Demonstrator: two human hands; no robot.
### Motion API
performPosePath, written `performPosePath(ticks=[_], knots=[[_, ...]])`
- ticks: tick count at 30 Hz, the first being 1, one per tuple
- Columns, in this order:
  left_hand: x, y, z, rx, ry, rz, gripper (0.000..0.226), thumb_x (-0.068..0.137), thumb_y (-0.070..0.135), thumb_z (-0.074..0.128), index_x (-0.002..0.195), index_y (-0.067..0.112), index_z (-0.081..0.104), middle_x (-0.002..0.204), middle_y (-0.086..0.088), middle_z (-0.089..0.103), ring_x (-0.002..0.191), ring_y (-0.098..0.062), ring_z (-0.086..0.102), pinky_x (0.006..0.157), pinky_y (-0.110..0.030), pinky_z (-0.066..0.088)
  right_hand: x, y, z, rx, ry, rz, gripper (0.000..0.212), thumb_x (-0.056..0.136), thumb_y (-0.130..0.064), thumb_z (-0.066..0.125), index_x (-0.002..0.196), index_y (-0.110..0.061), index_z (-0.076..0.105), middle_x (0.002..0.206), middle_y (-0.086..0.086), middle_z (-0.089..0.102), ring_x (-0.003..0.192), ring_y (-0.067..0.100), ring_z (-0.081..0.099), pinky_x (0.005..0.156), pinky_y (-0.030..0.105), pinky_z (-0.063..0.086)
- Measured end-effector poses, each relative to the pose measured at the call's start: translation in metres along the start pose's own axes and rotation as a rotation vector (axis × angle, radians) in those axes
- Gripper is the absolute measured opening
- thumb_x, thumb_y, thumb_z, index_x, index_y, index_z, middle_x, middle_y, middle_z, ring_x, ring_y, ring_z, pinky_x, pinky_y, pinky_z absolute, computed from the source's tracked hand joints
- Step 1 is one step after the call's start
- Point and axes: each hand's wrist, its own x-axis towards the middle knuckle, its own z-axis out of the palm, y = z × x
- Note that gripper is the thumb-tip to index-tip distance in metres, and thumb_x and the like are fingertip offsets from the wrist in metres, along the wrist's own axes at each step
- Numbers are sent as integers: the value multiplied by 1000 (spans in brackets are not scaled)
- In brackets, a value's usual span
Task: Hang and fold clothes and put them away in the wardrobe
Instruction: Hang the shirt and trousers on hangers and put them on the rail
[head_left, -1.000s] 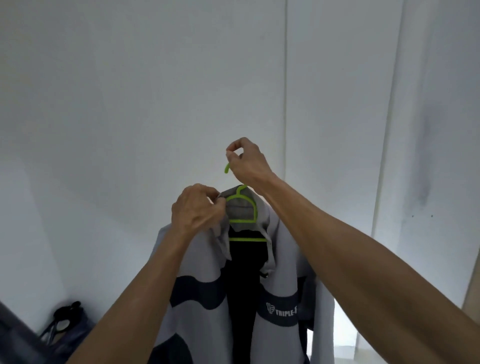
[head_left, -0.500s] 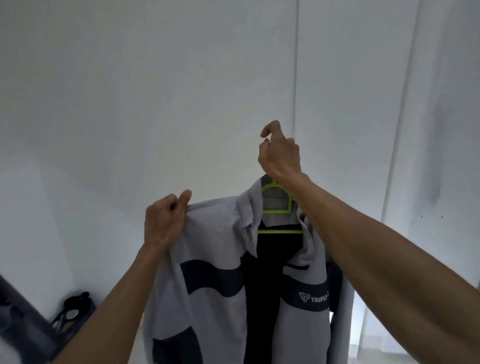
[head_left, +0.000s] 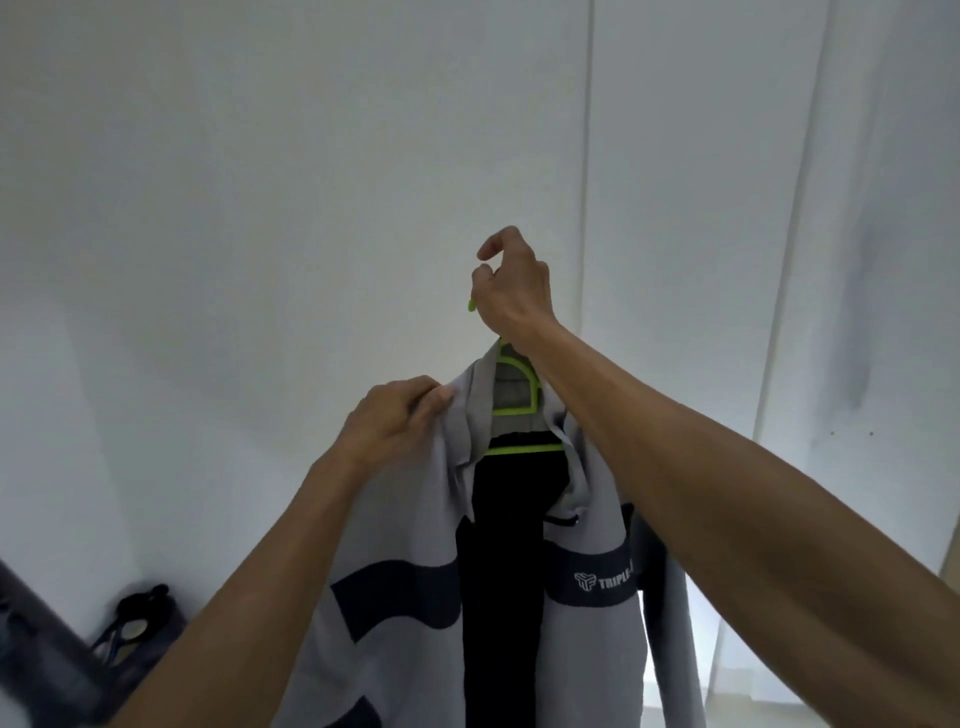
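Note:
A grey jacket (head_left: 400, 525) with dark bands and a white logo hangs open on a lime-green hanger (head_left: 519, 410), held up in front of a white wall. My right hand (head_left: 511, 291) grips the hanger's hook from above; only the hook's green tip shows beside the fingers. My left hand (head_left: 389, 421) pinches the jacket's left shoulder fabric beside the collar. The inside of the jacket looks black. Its lower part runs out of view at the bottom.
White wall panels (head_left: 589, 156) with vertical seams fill the background. A dark bag with straps (head_left: 132, 623) lies at the lower left, next to a dark edge (head_left: 36, 670) in the corner. A bright gap shows at the lower right.
My left hand moved in from the outer shoulder toward the collar, still pinching the fabric. My right hand keeps hold of the hook, and the jacket has shifted slightly left.

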Motion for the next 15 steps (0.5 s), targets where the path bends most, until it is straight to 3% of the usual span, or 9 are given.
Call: performPosePath(ticks=[4,6,8,11,13,15], knots=[[9,3,-3,-56,20,3,41,101,40,51,66,18,50,60,5,52,58,-12,45,60,-35,36,9,-7,-22,222,-226,123,13,100,-17,52,110,-11,58,80,6,65,64,19,59,57,29,49],[10,-4,-7,-95,46,-14,41,100,35,55,64,17,51,57,6,49,55,-8,41,58,-33,33,16,2,-43,278,-387,211,18,100,-12,49,115,-11,60,93,11,72,76,22,66,69,37,56],[11,-15,-10,-130,70,-39,41,99,33,56,61,20,51,53,11,49,52,-4,41,57,-32,33,18,24,-63,94,-481,242,27,96,-8,53,119,-18,61,113,8,69,96,20,66,80,41,53],[13,-27,-14,-148,92,-61,39,99,33,57,62,21,57,53,16,53,52,0,45,56,-29,35,5,62,-82,-307,-676,306,44,87,-5,65,122,-30,60,124,4,62,109,22,61,89,47,55],[14,-29,-20,-140,107,-68,37,99,32,58,64,20,60,55,16,55,52,1,46,57,-28,35,-11,82,-87,-509,-796,344,55,83,-4,70,130,-29,57,128,-1,53,113,28,59,89,52,57],[14,-30,-25,-124,121,-66,33,99,29,59,68,19,63,58,12,59,55,1,49,58,-28,37,-28,100,-90,-633,-818,335,59,82,-3,72,134,-24,54,124,-1,46,104,29,63,80,48,61]])
